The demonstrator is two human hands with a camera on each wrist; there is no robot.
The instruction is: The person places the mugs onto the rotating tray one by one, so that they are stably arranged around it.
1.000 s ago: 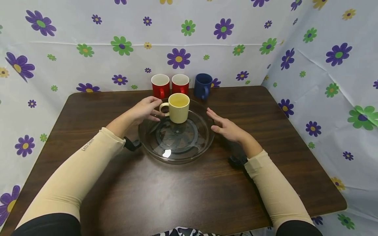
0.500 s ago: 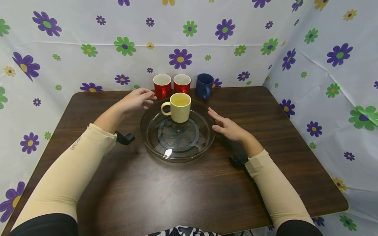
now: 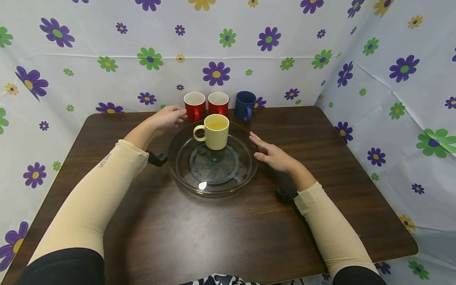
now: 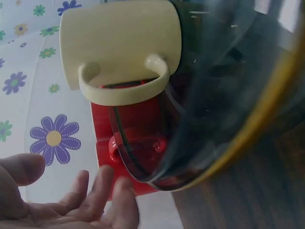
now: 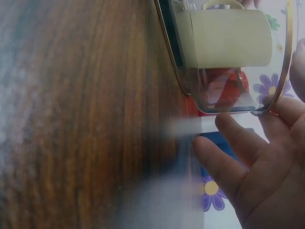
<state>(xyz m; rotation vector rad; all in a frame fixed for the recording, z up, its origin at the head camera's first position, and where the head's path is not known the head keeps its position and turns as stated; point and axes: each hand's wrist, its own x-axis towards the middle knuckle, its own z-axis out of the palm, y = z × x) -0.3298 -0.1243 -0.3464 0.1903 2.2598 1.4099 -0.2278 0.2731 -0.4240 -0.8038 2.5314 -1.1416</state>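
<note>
A yellow mug [image 3: 216, 136] stands upright in the back part of a round clear glass dish [image 3: 213, 190], its handle toward the left. My left hand [image 3: 164, 120] hovers beside the left red mug [image 3: 194, 106], holding nothing; the left wrist view shows the hand's [image 4: 71, 205] fingers loosely bent below the red mug. At the dish's right rim is my right hand [image 3: 276, 157], fingers extended. From the right wrist view, the hand's [image 5: 271, 167] fingers lie along the glass, some seeming to touch it.
Behind the dish stand a second red mug [image 3: 218, 103] and a blue mug [image 3: 244, 105], in a row with the left red one at the back edge of the brown table [image 3: 221, 237]. A flower-patterned cloth [image 3: 160, 79] hangs behind.
My left hand has moved off the yellow mug's handle, to the left and back, up beside the left red mug. The right hand has stayed at the dish's rim.
</note>
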